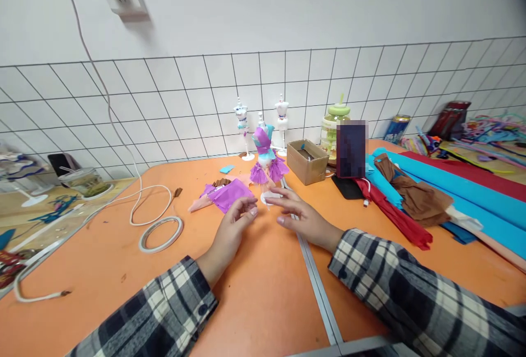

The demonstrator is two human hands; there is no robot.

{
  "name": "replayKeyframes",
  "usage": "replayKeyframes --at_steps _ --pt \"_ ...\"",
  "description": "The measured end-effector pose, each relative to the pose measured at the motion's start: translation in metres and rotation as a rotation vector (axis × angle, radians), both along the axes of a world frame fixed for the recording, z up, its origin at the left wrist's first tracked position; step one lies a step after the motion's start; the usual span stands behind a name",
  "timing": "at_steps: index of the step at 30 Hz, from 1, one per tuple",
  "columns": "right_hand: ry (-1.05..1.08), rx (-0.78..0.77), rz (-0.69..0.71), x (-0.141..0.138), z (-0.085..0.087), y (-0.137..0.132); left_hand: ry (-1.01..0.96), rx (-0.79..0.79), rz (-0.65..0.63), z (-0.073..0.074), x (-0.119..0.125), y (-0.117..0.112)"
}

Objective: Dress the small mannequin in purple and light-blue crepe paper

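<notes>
A small dress form [266, 154] stands upright on a round white base [269, 198]. It wears a purple and turquoise top with ruffled purple pieces at the hips. Both hands hover just in front of it. My left hand [235, 225] has loosely curved fingers, the thumb near them and nothing visible between. Across from it, my right hand [306, 219] spreads its fingers, which overlap the base in view; touching or not, I cannot tell. Purple crepe paper [230, 195] lies beyond my left hand. Two more white dress forms, one left [241, 118] and one right [281, 113], stand behind.
A roll of tape [161, 234] and a white cable [137, 206] lie on the left. A cardboard box [308, 166], a green-lidded jar [339, 110] and an upright blurred screen [351, 148] stand right of centre. Blue paper rolls [464, 187] and brown paper [423, 198] cover the right.
</notes>
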State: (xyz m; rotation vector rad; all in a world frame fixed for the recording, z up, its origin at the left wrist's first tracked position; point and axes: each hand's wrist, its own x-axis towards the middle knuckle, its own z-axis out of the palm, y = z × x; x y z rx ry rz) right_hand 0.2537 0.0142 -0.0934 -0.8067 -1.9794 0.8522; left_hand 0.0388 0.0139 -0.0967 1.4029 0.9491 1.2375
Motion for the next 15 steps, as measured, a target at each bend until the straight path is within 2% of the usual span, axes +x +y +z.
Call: replayKeyframes --at_steps 2,4,7,10,12,15 --pt "0.127 -0.136 0.062 0.001 0.002 -0.001 0.027 0.003 -0.113 0.001 -0.001 0.001" --pt "0.181 -0.185 0.106 0.001 0.004 -0.002 0.031 0.004 -0.200 0.001 0.001 0.000" --pt "0.185 -0.208 0.135 -0.002 0.003 -0.004 0.012 0.005 -0.175 0.000 0.005 -0.003" --pt "0.141 -0.147 0.103 -0.008 0.001 -0.006 -0.002 0.001 -0.097 0.001 0.007 -0.004" --pt "0.100 -0.018 -0.015 -0.007 0.000 -0.004 0.009 -0.012 -0.086 0.003 0.006 -0.004" --pt "0.129 0.285 -0.387 0.014 0.005 0.007 0.114 -0.018 -0.144 0.004 0.005 -0.005"
